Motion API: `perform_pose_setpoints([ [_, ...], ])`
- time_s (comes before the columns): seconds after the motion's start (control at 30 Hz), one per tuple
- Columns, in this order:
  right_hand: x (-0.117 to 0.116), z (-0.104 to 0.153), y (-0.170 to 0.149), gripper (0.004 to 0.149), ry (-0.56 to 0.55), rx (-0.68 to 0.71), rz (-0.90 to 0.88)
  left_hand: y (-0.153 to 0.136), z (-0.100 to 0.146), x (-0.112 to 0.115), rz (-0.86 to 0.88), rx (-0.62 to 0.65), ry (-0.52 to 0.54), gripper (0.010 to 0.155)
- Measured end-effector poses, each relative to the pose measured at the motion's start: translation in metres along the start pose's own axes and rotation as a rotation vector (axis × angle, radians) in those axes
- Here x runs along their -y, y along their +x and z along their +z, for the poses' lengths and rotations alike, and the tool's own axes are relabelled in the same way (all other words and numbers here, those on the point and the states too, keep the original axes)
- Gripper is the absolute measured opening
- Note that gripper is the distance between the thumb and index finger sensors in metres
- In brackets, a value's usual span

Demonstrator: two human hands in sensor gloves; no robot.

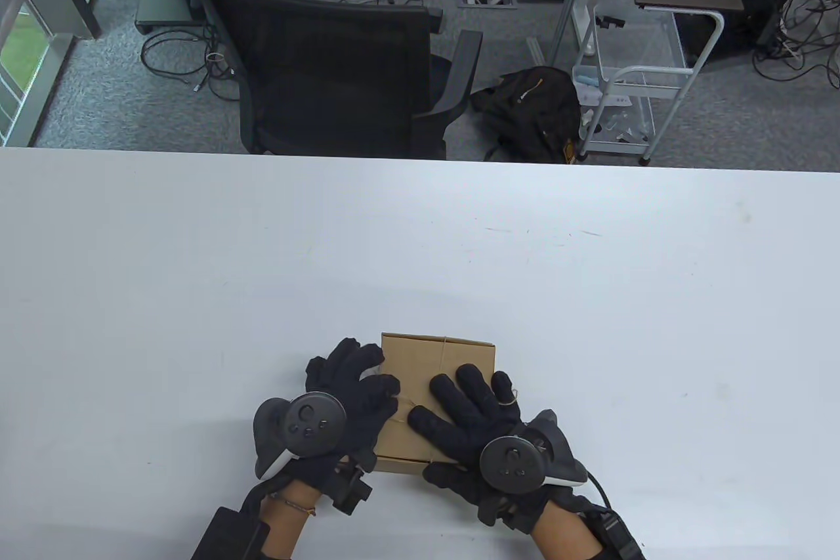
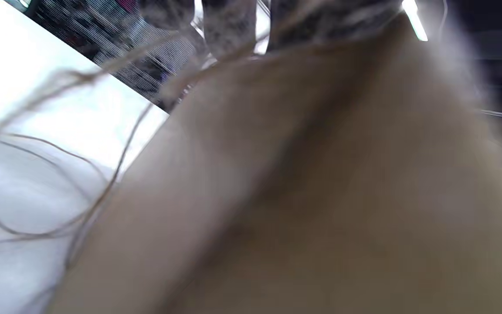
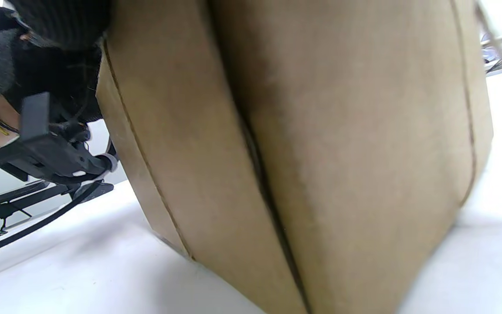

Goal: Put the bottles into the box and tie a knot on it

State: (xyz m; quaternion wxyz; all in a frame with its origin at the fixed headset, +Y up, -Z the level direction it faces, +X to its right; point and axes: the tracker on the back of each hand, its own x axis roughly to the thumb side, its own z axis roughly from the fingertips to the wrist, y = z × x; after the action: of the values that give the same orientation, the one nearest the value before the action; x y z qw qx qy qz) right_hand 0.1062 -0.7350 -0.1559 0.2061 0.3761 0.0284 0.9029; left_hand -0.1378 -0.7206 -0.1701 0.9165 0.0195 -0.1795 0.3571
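Observation:
A closed brown cardboard box lies on the white table near its front edge. Thin twine crosses the lid. My left hand sits against the box's left side with fingers spread and the thumb on the lid by the twine. My right hand lies flat on the lid with straight fingers, a small twine loop beside its outer fingers. The left wrist view shows the box blurred, with loose twine curling over the table. The right wrist view shows the box side. No bottle is visible.
Beyond the far table edge stand a black office chair, a black bag on the floor and a white wire cart. Bare white tabletop surrounds the box on all sides.

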Motion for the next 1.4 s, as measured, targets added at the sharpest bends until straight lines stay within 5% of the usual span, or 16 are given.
perform_pose_setpoints([
  [0.1,0.002,0.001,-0.003,0.074,-0.023,0.014,-0.002,0.0,0.001,-0.01,0.228,0.027,-0.028,0.047],
  [0.3,0.005,0.002,-0.012,0.073,-0.061,0.049,-0.044,-0.01,0.004,-0.029,0.411,0.048,-0.189,0.051],
  [0.5,0.007,0.003,-0.016,0.073,-0.062,0.043,-0.054,-0.043,0.005,-0.041,0.791,-0.017,-0.105,0.065],
  [0.7,0.01,0.006,-0.022,0.072,-0.073,0.025,-0.079,-0.081,0.015,-0.064,0.922,-0.083,0.037,0.07],
  [0.87,0.011,0.007,-0.023,0.071,-0.081,0.018,-0.082,-0.119,0.031,-0.078,1.002,-0.253,0.267,0.069],
  [0.93,0.01,0.007,-0.023,0.071,-0.083,0.017,-0.085,-0.127,0.038,-0.082,0.976,-0.354,0.337,0.067],
  [1.07,0.01,0.007,-0.023,0.072,-0.082,0.014,-0.085,-0.127,0.048,-0.099,0.386,-0.565,0.526,0.065],
  [1.17,0.009,0.007,-0.024,0.071,-0.085,0.014,-0.097,-0.117,0.039,-0.092,0.248,-0.543,0.435,0.068],
  [1.33,0.008,0.008,-0.021,0.072,-0.086,0.021,-0.08,-0.093,0.016,-0.062,-0.12,-0.598,0.053,0.087],
  [1.4,0.008,0.008,-0.021,0.072,-0.091,0.023,-0.08,-0.082,0.008,-0.05,-0.243,-0.527,0.019,0.089],
])
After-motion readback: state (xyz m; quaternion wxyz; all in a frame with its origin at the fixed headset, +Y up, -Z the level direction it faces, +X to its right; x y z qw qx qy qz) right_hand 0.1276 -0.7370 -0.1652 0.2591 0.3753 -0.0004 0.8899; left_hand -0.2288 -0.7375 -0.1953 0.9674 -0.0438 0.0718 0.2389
